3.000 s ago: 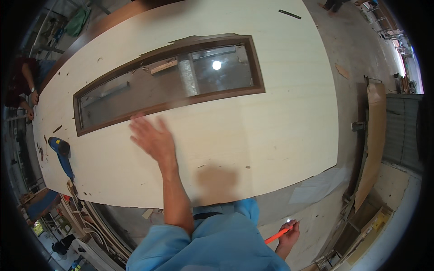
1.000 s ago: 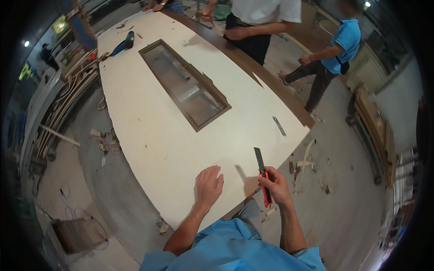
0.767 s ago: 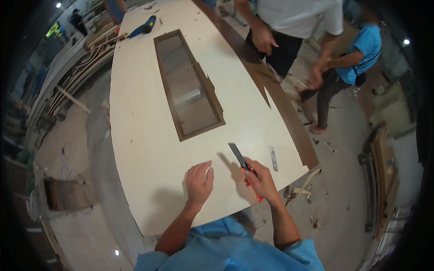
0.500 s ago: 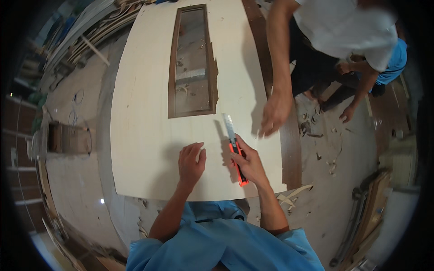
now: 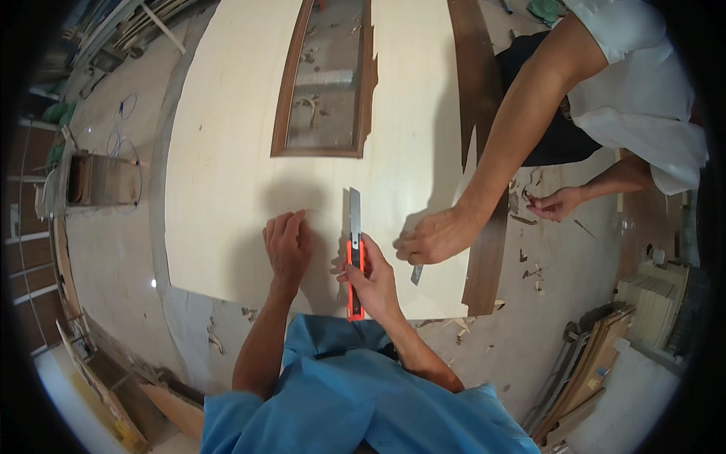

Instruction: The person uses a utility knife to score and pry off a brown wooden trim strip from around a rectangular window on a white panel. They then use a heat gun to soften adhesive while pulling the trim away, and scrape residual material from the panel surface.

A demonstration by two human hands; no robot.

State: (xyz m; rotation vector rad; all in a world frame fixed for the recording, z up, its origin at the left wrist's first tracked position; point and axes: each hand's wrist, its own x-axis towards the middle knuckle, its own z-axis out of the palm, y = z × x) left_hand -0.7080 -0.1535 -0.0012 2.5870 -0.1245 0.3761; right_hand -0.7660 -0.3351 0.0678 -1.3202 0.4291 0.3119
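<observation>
Right hand (image 5: 372, 281): in the head view, closed around the orange-and-black handle of a snap-off utility knife (image 5: 355, 253), the thumb laid across it.
Utility knife: over the near end of the door panel, in front of the person; its long blade (image 5: 355, 212) is out and points away toward the glazed window, with a shadow on the panel to its left.
Left hand (image 5: 287, 246): holding nothing that can be seen, fingers loosely bent, left of the knife and apart from it; whether it touches the panel I cannot tell.
Door panel (image 5: 227, 174): pale, flat, reaching almost to the person's blue shirt (image 5: 355, 386).
Glazed window (image 5: 325, 113): set in the panel beyond the knife, brown-framed, ragged along its right side.
Brown strip (image 5: 484, 257): along the panel's right edge.
Co-worker: white shirt (image 5: 643, 106), at the right; one hand (image 5: 439, 236) reaches over the panel, right at a narrow metal strip (image 5: 417, 275), grip unclear; the other hand (image 5: 558, 204) is out over the floor.
Floor: scraps (image 5: 461, 327) by the near edge, a blue cable (image 5: 117, 144) at left.
</observation>
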